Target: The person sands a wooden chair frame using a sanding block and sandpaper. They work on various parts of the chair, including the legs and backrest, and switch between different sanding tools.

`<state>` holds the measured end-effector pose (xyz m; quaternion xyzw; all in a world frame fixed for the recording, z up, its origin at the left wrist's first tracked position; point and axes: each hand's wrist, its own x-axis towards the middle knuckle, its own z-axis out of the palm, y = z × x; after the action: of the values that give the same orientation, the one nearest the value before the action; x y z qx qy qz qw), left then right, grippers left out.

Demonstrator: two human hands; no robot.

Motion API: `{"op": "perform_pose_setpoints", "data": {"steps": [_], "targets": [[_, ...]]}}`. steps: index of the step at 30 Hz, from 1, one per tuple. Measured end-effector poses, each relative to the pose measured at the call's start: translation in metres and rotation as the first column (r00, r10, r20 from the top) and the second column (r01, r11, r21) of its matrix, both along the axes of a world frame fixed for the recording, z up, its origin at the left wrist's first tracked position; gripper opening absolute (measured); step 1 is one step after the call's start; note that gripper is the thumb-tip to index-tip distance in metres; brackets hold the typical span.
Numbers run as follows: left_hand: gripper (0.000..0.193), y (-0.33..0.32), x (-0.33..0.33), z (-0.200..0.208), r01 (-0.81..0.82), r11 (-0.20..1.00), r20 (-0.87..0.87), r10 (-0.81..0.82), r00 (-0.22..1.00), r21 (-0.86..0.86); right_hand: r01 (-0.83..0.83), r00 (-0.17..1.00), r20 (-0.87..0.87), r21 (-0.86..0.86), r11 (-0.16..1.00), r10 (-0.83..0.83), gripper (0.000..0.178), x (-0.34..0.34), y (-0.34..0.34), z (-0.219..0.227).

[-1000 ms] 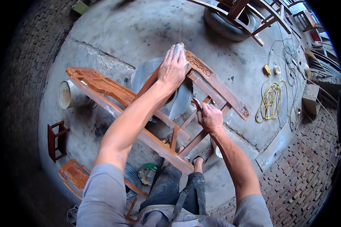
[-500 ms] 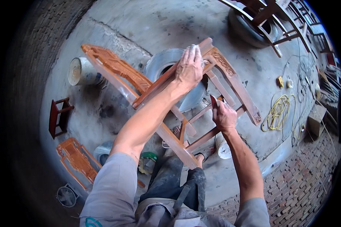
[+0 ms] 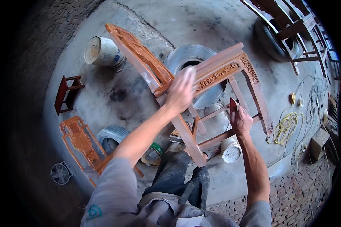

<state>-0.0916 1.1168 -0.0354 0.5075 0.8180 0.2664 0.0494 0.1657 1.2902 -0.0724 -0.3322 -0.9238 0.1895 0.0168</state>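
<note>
A wooden chair (image 3: 216,67) lies tipped over in front of me, its carved apron facing me and its legs pointing my way. Its orange-brown carved back (image 3: 140,53) stretches to the far left. My left hand (image 3: 181,90) is at the left end of the seat edge, fingers stretched out and smeared by motion; whether the palm touches the wood I cannot tell. Beside the chair's lower rails, my right hand (image 3: 240,120) is closed on a folded piece of dark red sandpaper (image 3: 233,104).
A tyre (image 3: 193,53) lies beneath the chair. Around it are a white bucket (image 3: 102,51), a small dark red stool (image 3: 67,94), another carved chair back (image 3: 79,140), a white tub (image 3: 231,150) and a coiled yellow cable (image 3: 286,128). Dark chair frames (image 3: 291,30) stand at the far right.
My left hand has slid along the seat edge from its far right end to its left end, uncovering the carved apron. The chair sits further right in view. My right hand keeps the sandpaper.
</note>
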Motion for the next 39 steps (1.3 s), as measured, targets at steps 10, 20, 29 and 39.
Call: {"op": "perform_pose_setpoints", "data": {"steps": [10,20,29,39], "targets": [[0.07,-0.09,0.002,0.005,-0.072,0.988,-0.028,0.069,0.997,-0.138,-0.015,0.999,0.031,0.03,0.999,0.015,0.025,0.0,0.001,-0.009],[0.063,-0.15,-0.008,0.007,-0.033,0.971,-0.099,0.01,0.995,-0.237,-0.016,1.0,0.015,0.041,0.999,0.015,0.019,-0.002,-0.001,-0.006],[0.068,-0.162,-0.032,0.009,0.182,0.922,-0.141,-0.241,0.96,-0.341,0.016,0.998,0.054,0.036,0.999,-0.018,0.018,0.001,-0.004,0.0],[0.07,-0.194,-0.046,0.016,0.215,0.91,-0.147,-0.282,0.948,-0.354,0.023,1.0,0.001,0.027,0.999,-0.023,0.019,-0.004,0.0,-0.001]]}}
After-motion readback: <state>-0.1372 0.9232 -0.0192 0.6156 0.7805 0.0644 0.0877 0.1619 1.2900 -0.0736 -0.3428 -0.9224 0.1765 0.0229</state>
